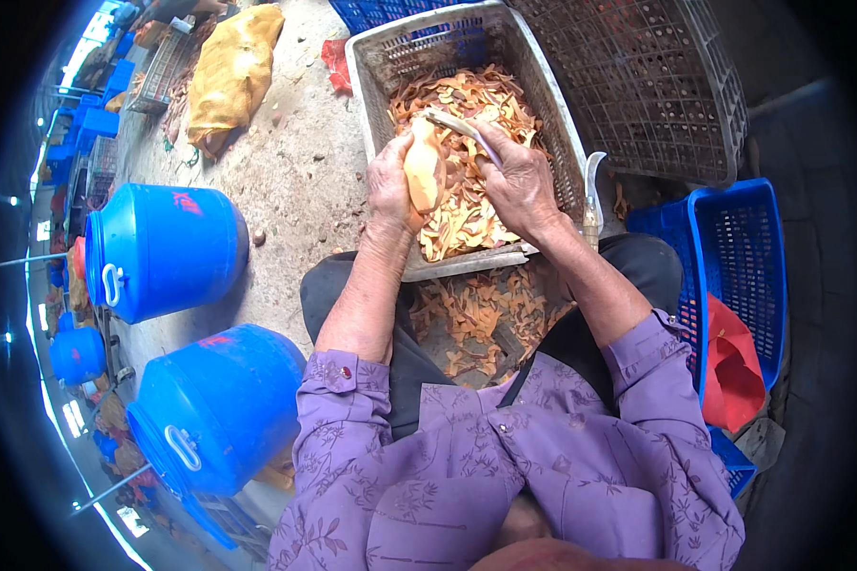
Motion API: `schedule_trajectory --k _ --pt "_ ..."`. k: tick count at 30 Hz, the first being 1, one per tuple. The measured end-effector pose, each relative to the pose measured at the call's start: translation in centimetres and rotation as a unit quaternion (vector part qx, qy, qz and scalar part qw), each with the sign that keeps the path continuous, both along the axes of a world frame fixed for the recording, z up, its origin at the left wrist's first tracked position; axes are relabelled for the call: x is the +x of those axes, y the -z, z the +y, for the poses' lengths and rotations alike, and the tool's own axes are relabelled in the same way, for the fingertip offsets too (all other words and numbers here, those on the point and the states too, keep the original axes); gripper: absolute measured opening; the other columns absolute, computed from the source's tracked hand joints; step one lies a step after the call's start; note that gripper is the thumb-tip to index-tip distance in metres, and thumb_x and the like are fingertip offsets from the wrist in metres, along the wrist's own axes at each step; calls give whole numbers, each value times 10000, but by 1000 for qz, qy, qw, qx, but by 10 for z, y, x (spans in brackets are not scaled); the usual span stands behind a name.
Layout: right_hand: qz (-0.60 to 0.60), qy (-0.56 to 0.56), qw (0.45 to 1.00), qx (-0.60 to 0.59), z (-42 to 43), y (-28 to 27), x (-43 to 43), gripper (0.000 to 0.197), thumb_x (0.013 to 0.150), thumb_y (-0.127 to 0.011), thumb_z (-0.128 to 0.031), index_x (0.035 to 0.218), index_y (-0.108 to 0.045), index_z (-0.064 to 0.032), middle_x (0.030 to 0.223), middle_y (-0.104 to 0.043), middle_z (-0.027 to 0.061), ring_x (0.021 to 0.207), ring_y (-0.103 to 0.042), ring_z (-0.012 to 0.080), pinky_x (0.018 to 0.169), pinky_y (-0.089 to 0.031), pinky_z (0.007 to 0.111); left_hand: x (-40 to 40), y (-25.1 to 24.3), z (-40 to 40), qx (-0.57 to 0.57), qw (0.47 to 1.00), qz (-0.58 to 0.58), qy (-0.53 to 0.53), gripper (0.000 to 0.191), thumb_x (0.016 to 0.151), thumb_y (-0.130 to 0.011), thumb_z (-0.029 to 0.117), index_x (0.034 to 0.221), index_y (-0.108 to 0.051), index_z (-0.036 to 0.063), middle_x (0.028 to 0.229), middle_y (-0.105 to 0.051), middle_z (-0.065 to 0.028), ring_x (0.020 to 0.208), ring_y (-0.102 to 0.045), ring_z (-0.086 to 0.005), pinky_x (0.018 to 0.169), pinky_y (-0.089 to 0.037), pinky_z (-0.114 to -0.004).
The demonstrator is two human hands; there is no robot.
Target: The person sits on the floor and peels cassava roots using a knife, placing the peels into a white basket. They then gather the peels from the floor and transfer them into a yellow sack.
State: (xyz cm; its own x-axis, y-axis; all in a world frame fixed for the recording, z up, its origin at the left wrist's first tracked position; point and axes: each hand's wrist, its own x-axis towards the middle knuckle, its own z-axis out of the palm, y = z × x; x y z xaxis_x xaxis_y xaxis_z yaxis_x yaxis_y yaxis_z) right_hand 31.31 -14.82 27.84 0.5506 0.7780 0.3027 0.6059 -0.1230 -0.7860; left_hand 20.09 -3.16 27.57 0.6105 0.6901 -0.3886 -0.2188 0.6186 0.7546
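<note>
My left hand grips a sweet potato, mostly bared to pale orange flesh, with some skin showing along its right side. In my right hand is a peeler, its head touching or very near the upper end of the sweet potato. Both hands are above a dirty white plastic crate holding a heap of peelings. The peels are orange, yellow and reddish brown. My right fingers wrap the peeler's handle and hide part of it.
A curved sickle-like blade stands upright at the crate's right edge. Blue crates and a dark crate are on the right. Blue plastic barrels and a yellow mesh sack are on the left. Peelings litter the floor between my legs.
</note>
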Motion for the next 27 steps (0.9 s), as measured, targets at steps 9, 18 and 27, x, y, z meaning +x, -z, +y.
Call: schedule_trajectory --k 9,18,27 --pt "9 -153 979 -134 -56 14 -58 460 805 -524 0 1211 -543 -216 590 -558 110 473 -568 215 449 -482 338 -3 31 29 117 969 69 -206 260 869 -518 228 947 -565 -16 795 -620 -120 653 -627 -231 534 -537 -346" --pt "-54 -28 998 -16 -11 -15 -9 461 817 -469 7 1251 -502 -147 615 -584 135 494 -580 223 453 -461 367 9 20 11 164 972 33 -168 205 870 -527 175 930 -592 -10 820 -626 -89 645 -612 -183 587 -520 -289" --pt "-210 -51 974 -74 -37 -6 -9 402 815 -470 -20 1207 -488 -102 560 -544 107 426 -540 220 359 -391 360 5 35 -2 310 947 56 -66 229 830 -628 143 968 -605 -37 831 -636 -93 758 -622 -136 631 -541 -249"
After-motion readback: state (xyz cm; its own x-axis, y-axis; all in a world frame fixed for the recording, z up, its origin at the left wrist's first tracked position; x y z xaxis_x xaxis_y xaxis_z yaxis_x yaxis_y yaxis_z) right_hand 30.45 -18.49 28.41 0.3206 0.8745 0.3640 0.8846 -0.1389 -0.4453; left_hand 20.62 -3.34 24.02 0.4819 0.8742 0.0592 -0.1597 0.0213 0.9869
